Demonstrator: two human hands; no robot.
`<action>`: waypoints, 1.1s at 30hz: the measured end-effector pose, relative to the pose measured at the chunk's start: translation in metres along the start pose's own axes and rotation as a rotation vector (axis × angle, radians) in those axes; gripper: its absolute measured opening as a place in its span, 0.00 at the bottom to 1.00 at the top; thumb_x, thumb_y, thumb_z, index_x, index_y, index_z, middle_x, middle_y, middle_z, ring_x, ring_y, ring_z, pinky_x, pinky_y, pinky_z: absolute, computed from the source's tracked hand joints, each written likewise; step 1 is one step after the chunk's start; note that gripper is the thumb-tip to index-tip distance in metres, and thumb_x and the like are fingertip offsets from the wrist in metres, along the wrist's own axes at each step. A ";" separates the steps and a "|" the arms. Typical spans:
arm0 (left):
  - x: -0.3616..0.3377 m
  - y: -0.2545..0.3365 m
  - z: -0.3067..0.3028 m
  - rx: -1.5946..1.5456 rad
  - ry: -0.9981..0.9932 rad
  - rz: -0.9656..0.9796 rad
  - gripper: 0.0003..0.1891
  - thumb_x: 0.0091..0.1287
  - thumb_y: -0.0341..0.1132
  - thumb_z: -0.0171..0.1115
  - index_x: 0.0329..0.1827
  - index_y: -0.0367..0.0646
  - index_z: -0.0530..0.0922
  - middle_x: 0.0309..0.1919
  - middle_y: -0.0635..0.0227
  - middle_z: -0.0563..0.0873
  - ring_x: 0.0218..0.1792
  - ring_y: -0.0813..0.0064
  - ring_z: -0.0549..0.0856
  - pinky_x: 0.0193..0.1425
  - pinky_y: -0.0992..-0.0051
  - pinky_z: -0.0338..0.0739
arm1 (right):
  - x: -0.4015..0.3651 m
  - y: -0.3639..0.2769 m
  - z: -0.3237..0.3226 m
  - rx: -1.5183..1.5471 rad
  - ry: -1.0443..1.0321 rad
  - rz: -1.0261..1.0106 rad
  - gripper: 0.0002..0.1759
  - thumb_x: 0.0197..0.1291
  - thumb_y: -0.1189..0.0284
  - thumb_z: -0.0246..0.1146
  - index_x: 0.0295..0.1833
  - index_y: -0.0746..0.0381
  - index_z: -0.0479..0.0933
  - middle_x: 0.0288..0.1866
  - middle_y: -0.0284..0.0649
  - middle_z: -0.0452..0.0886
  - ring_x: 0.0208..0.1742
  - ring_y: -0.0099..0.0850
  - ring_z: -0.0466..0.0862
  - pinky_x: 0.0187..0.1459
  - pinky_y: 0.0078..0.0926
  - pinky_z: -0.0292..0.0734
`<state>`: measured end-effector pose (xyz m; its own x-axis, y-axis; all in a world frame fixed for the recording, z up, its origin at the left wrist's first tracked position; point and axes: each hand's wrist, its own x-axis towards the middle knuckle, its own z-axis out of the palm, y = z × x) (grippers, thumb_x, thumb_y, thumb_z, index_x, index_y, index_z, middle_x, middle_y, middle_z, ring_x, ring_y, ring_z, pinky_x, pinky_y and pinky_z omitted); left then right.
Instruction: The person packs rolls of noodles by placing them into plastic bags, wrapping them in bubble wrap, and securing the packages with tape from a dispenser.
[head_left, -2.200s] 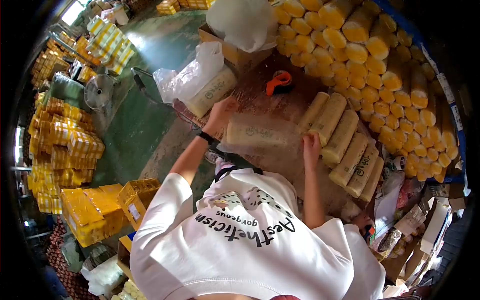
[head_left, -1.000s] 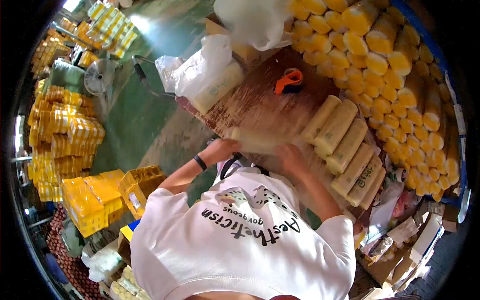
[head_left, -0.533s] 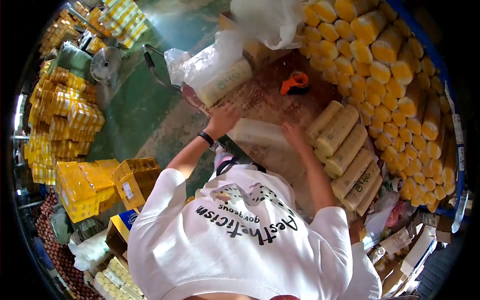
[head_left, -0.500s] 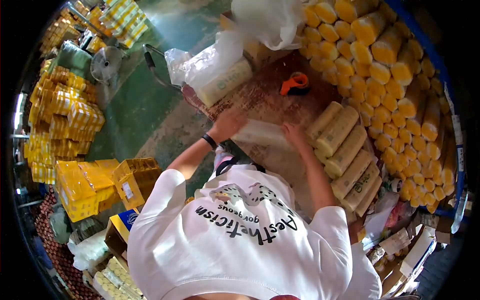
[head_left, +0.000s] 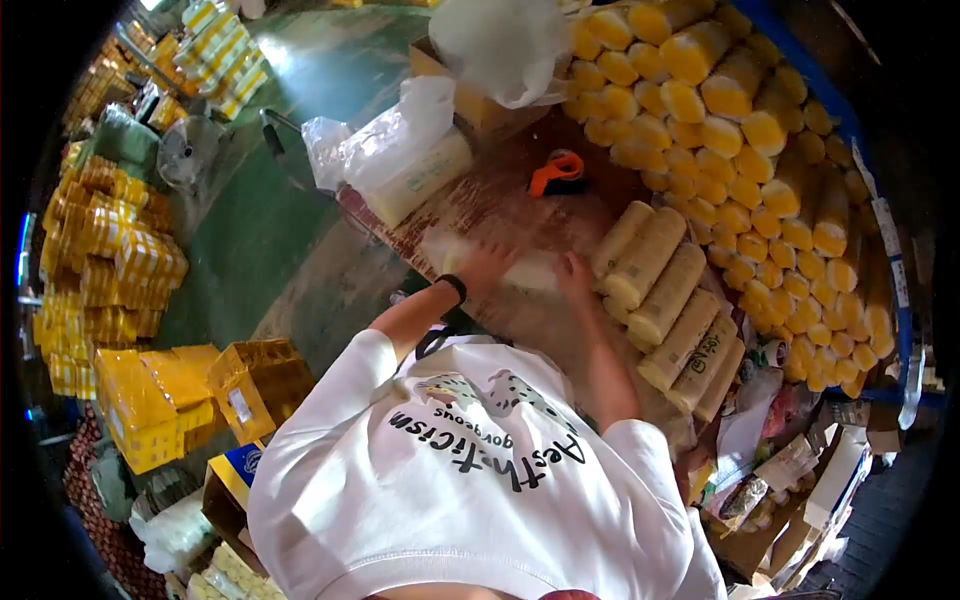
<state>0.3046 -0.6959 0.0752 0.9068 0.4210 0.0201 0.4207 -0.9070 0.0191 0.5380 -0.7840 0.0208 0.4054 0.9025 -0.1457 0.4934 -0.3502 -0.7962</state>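
A strip of translucent plastic wrapping [head_left: 532,270] lies across the reddish-brown worktable [head_left: 480,200] in front of me, blurred at its left end. My left hand [head_left: 487,264], with a black band on the wrist, rests on it with fingers stretched out flat. At the strip's right end, my right hand [head_left: 574,274] has its fingers closed on the edge of the plastic. Just right of that hand, several pale yellow wrapped rolls [head_left: 660,292] are stacked side by side. An orange and black tape dispenser [head_left: 557,174] sits farther back on the table.
Plastic-covered pale rolls [head_left: 418,180] lie at the table's far left corner. Behind them stands a cardboard box [head_left: 490,115] under a clear bag [head_left: 500,45]. A high stack of yellow-ended rolls [head_left: 745,150] rises at right. Yellow-taped cartons [head_left: 155,400] and a fan [head_left: 190,152] stand at left.
My left hand has slid right along the plastic, closing the gap to my right hand. The whole view has shifted slightly; the rolls and tape dispenser keep their places on the table.
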 end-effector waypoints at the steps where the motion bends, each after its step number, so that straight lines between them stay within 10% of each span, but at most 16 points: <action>1: -0.001 0.001 0.001 0.028 0.008 -0.004 0.44 0.52 0.43 0.68 0.72 0.42 0.57 0.59 0.54 0.72 0.59 0.54 0.71 0.61 0.54 0.64 | 0.002 0.004 0.011 -0.075 0.147 0.018 0.25 0.62 0.51 0.60 0.46 0.64 0.78 0.33 0.43 0.82 0.36 0.32 0.81 0.40 0.32 0.74; 10: -0.026 0.021 -0.042 -0.455 0.117 -0.170 0.43 0.47 0.44 0.71 0.68 0.39 0.64 0.64 0.52 0.69 0.64 0.51 0.67 0.68 0.54 0.60 | -0.055 -0.141 -0.033 0.126 0.144 -0.060 0.18 0.63 0.59 0.60 0.36 0.66 0.79 0.28 0.44 0.82 0.29 0.35 0.81 0.34 0.29 0.73; 12: -0.034 0.027 -0.064 -0.818 0.310 -0.127 0.40 0.49 0.41 0.71 0.67 0.39 0.65 0.66 0.53 0.67 0.66 0.53 0.66 0.69 0.57 0.59 | -0.077 -0.188 -0.025 -0.073 0.203 -0.564 0.13 0.60 0.64 0.61 0.39 0.64 0.78 0.31 0.46 0.81 0.30 0.43 0.80 0.33 0.34 0.74; 18: -0.068 0.028 -0.083 -1.439 0.499 -0.296 0.27 0.55 0.22 0.65 0.60 0.36 0.72 0.56 0.58 0.78 0.53 0.61 0.80 0.55 0.71 0.75 | -0.103 -0.236 0.004 0.008 -0.044 -0.705 0.09 0.57 0.72 0.62 0.43 0.61 0.76 0.39 0.47 0.78 0.40 0.48 0.80 0.39 0.38 0.77; 24: -0.063 0.024 -0.108 -1.051 0.641 -0.145 0.24 0.47 0.23 0.67 0.51 0.37 0.77 0.52 0.57 0.80 0.54 0.56 0.79 0.57 0.66 0.73 | -0.107 -0.239 -0.035 0.136 -0.359 -0.716 0.13 0.56 0.77 0.62 0.48 0.60 0.74 0.48 0.46 0.72 0.46 0.46 0.79 0.43 0.38 0.77; 33: -0.065 0.011 -0.118 -1.077 0.542 -0.151 0.21 0.42 0.16 0.61 0.43 0.37 0.79 0.48 0.61 0.80 0.52 0.59 0.79 0.54 0.69 0.75 | -0.090 -0.213 -0.119 0.045 -0.199 -0.675 0.32 0.49 0.76 0.69 0.62 0.53 0.71 0.64 0.41 0.63 0.62 0.39 0.68 0.63 0.37 0.66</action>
<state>0.2476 -0.7325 0.1925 0.6132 0.7050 0.3563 0.0503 -0.4851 0.8730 0.4874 -0.8206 0.2733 -0.1283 0.9493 0.2872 0.5537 0.3088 -0.7733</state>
